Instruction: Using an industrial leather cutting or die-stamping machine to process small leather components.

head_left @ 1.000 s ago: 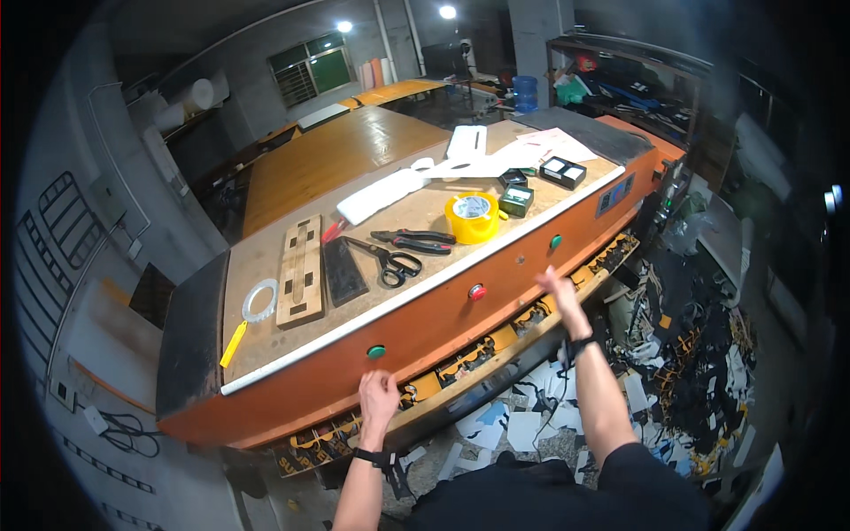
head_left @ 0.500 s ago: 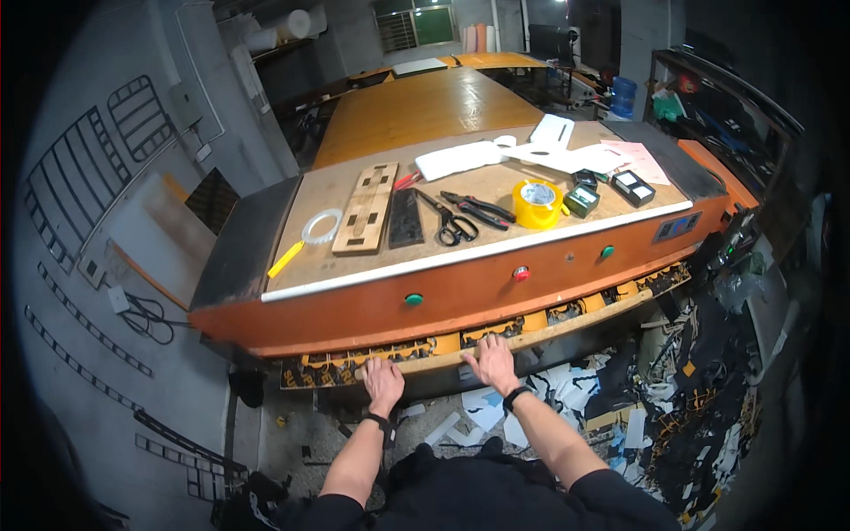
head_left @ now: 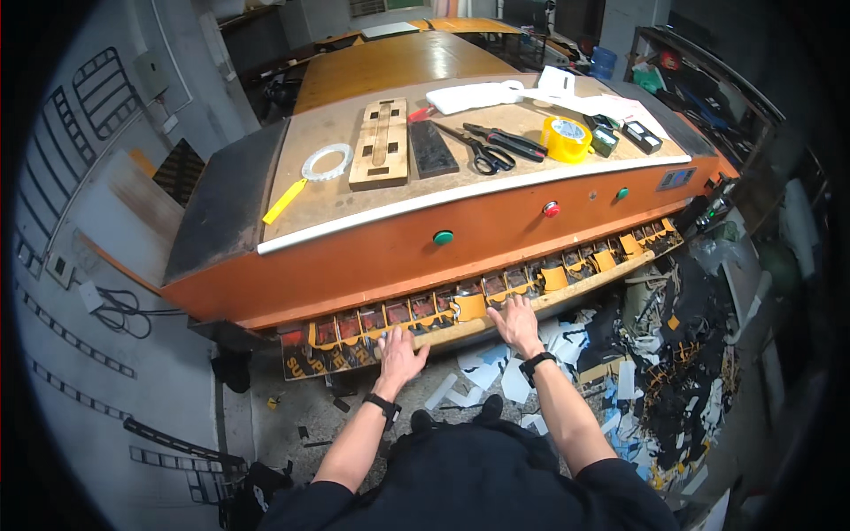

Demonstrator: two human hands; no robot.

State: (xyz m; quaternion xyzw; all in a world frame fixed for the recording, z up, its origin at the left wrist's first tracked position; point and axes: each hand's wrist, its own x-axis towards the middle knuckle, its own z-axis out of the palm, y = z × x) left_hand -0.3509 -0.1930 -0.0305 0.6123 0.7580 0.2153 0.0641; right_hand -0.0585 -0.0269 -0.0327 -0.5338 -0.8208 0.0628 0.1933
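A long board [head_left: 567, 296] with a pale wooden front edge juts out from under the orange machine [head_left: 354, 270]. On it lies a yellow-orange sheet [head_left: 469, 307] cut into a row of openings, with dark and reddish pieces showing through. My left hand [head_left: 403, 358] is at the board's front edge, left of the middle, fingers spread and thumb apart. Farther right along that edge rests my right hand [head_left: 519, 324], its fingers extended over the wood and thumb out to the side. Neither hand is closed around anything. Both wrists wear black bands.
On the machine's top lie scissors [head_left: 491, 159], pliers [head_left: 506, 142], yellow tape [head_left: 565, 140], a slotted wooden block [head_left: 381, 146] and a clear ring [head_left: 326, 161]. Green [head_left: 443, 237] and red buttons [head_left: 551, 209] line its front. Scraps [head_left: 482, 367] litter the floor.
More of the board and its cut sheet shows in front of the machine. My view has tipped downward, and both hands appear slightly farther right, still at the front edge.
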